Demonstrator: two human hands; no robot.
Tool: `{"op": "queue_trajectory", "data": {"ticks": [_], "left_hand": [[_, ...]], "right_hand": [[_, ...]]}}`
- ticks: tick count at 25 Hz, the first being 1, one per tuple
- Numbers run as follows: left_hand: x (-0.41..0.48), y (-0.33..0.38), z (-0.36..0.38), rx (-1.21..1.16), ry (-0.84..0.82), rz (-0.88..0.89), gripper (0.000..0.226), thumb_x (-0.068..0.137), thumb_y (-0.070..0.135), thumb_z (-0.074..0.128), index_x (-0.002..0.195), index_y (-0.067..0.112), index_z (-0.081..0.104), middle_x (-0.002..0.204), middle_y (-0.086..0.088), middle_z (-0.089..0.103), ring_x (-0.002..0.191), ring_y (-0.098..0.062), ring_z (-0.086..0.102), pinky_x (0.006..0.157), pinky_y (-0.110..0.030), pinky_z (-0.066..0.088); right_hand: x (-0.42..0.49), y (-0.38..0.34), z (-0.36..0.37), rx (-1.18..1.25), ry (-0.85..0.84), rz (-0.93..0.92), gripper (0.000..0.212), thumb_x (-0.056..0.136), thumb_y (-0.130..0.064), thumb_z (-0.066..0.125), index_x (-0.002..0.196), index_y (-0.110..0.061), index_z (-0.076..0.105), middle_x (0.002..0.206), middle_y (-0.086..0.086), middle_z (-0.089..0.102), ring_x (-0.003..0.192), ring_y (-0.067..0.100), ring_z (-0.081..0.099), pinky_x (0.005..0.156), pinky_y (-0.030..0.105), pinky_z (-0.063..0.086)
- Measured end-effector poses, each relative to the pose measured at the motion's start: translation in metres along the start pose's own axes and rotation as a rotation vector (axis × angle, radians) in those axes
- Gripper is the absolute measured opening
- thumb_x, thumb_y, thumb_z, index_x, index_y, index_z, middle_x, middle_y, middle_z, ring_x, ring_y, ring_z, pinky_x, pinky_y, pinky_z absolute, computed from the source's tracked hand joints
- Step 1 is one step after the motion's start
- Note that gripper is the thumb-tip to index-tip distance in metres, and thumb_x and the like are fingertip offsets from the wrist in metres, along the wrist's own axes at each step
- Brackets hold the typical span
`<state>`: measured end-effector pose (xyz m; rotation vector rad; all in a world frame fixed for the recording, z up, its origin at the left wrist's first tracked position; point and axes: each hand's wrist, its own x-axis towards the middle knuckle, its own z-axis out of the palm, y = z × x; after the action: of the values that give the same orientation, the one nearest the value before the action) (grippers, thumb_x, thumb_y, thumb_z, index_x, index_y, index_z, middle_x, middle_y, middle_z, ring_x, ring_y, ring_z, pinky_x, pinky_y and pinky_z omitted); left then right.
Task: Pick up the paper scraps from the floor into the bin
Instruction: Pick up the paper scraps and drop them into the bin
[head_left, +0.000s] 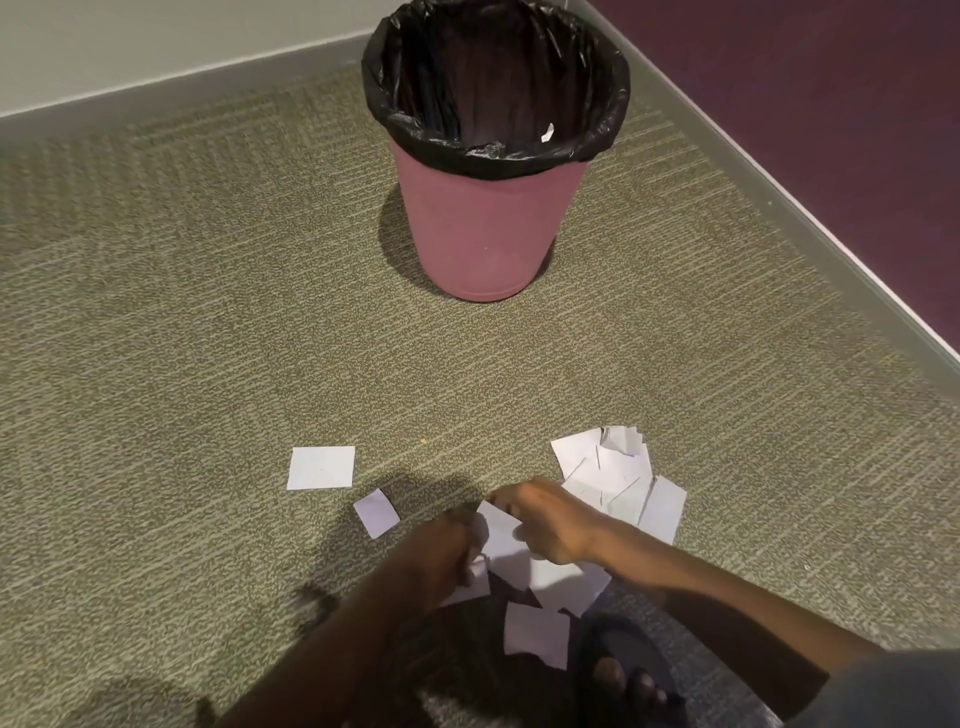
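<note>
One small scrap (547, 133) already lies inside the bin (488, 228), which stands on the carpet (208, 312) well beyond the rest, so the job looks barely begun. Both hands work low over the near pile (550, 577): the left hand (441, 551) has its grip closed on a bunch of scraps, the right hand (545, 519) pinches one sheet's edge. Still to collect: a square piece (321, 467), a small piece (376, 513), the right-hand heap (618, 483) and one by the foot (535, 634)
</note>
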<state>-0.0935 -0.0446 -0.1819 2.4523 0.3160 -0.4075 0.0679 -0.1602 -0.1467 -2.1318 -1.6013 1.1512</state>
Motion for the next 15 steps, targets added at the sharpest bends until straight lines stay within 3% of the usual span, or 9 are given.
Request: {"op": "queue_trajectory", "data": {"ticks": [2,4,7,8,11,15], "left_hand": [[0.010,0.006,-0.022,-0.061,-0.042,0.050,0.013,0.086,0.007,0.062,0.095,-0.003,0.061,0.077,-0.002,0.052,0.062,-0.006,0.048,0.065,-0.017,0.048],[0.018,0.006,-0.056,-0.172,-0.043,-0.054,0.013,0.079,0.013,0.073,0.087,0.006,0.066,0.085,-0.005,0.060,0.074,-0.014,0.056,0.072,-0.025,0.049],[0.021,-0.001,-0.090,-0.351,0.083,0.014,0.026,0.067,0.014,0.085,0.064,0.019,0.060,0.075,0.010,0.056,0.067,0.000,0.054,0.063,-0.020,0.044],[0.021,-0.001,-0.101,-0.393,0.092,-0.038,0.032,0.066,0.017,0.086,0.059,0.023,0.056,0.075,0.011,0.056,0.068,0.000,0.054,0.063,-0.020,0.042],[0.021,-0.004,-0.138,-0.578,0.160,-0.149,0.025,0.069,0.018,0.086,0.063,0.014,0.062,0.079,0.005,0.063,0.073,-0.007,0.059,0.068,-0.026,0.043],[0.012,-0.002,-0.175,-0.853,0.235,-0.165,0.027,0.066,0.019,0.087,0.069,0.005,0.064,0.085,0.010,0.067,0.079,-0.007,0.063,0.078,-0.031,0.047]], "right_hand": [[0.000,0.000,-0.011,0.022,0.035,0.042,0.018,0.085,-0.002,0.063,0.075,-0.005,0.048,0.069,-0.005,0.039,0.064,0.010,0.034,0.057,0.030,0.033],[-0.001,0.002,-0.028,0.103,0.098,0.070,0.031,0.085,-0.002,0.065,0.070,-0.009,0.039,0.067,-0.006,0.029,0.061,0.007,0.024,0.055,0.026,0.026],[-0.005,0.008,-0.057,0.268,0.211,0.159,0.028,0.085,-0.001,0.069,0.071,-0.004,0.045,0.067,-0.001,0.034,0.063,0.009,0.030,0.059,0.029,0.032],[-0.006,0.011,-0.065,0.327,0.243,0.189,0.026,0.084,0.000,0.070,0.072,-0.002,0.047,0.066,0.003,0.040,0.064,0.010,0.035,0.060,0.030,0.036],[-0.013,0.016,-0.087,0.462,0.354,0.218,0.014,0.082,-0.003,0.072,0.084,0.002,0.059,0.074,0.018,0.058,0.068,0.017,0.050,0.065,0.036,0.047],[-0.035,0.001,-0.125,0.690,0.473,0.198,0.010,0.083,0.004,0.070,0.091,-0.001,0.068,0.075,0.011,0.050,0.071,0.019,0.048,0.068,0.032,0.045]]}}
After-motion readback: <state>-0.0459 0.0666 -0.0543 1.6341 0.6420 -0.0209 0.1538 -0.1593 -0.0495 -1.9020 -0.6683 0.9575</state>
